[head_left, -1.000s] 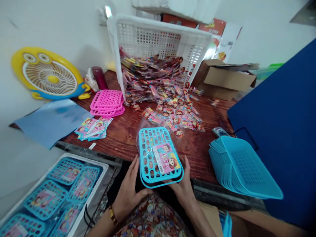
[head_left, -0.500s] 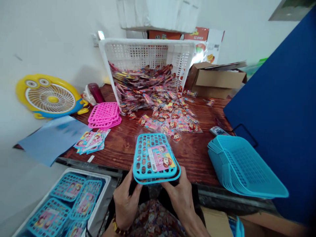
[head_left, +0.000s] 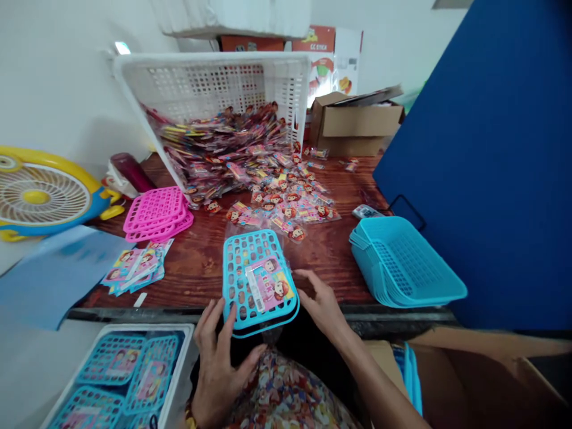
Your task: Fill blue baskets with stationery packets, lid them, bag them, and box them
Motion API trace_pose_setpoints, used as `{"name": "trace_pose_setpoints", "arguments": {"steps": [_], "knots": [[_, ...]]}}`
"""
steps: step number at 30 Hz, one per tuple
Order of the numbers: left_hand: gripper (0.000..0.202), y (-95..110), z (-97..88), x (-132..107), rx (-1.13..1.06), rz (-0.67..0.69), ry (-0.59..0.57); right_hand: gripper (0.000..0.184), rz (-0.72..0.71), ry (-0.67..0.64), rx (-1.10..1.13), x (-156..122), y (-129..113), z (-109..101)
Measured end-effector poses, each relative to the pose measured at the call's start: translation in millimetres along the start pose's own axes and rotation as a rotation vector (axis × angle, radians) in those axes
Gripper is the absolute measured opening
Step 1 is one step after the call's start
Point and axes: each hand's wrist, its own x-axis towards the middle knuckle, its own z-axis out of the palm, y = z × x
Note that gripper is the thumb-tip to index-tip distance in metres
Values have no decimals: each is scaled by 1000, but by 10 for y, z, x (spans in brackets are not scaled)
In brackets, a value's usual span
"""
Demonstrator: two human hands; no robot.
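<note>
A lidded blue plastic basket (head_left: 236, 280) in a clear wrapper lies at the table's front edge, a pink and yellow "Stick" card (head_left: 270, 285) on top of its lid. My left hand (head_left: 221, 357) is at the basket's lower left corner, fingers spread and thumb held apart, fingertips at the rim. At the right side, my right hand (head_left: 324, 304) has its fingers stretched out and loosely bent against or just beside the edge; its thumb is hidden. Small packets with cartoon faces (head_left: 288, 211) are spread out beyond the basket.
A white crate (head_left: 214, 58) tipped on its side spills packets. Pink lids (head_left: 156, 211) and printed cards (head_left: 136, 268) lie left. Nested blue baskets (head_left: 411, 262) stand right, before a blue panel (head_left: 482, 179). Packed baskets fill a white box (head_left: 187, 333) lower left. Behind is a cardboard box (head_left: 361, 128).
Both hands have loosened from the basket's front corners; the left fingers have spread and the right hand has moved up along the side. My view has turned right.
</note>
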Motion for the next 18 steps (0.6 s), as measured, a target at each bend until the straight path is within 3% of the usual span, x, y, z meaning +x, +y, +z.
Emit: {"name": "trace_pose_setpoints", "arguments": {"steps": [2,4,9,12,14,18], "knots": [[73,61,-55,117,62,131,-71,15,-65,-3,-207,84,-43,13],[62,112,-67,232,131,208,-129,15,-121,52,-341,116,-60,45],[48,155,0,353,206,190,-200,20,-179,298,-324,-25,32,42],[56,149,32,334,186,179,-231,13,-114,242,-327,-107,67,-28],[58,149,47,334,194,166,-240,24,-83,176,-383,-104,52,-62],[57,177,92,383,220,131,-210,23,-141,162,-414,-46,28,-30]]}}
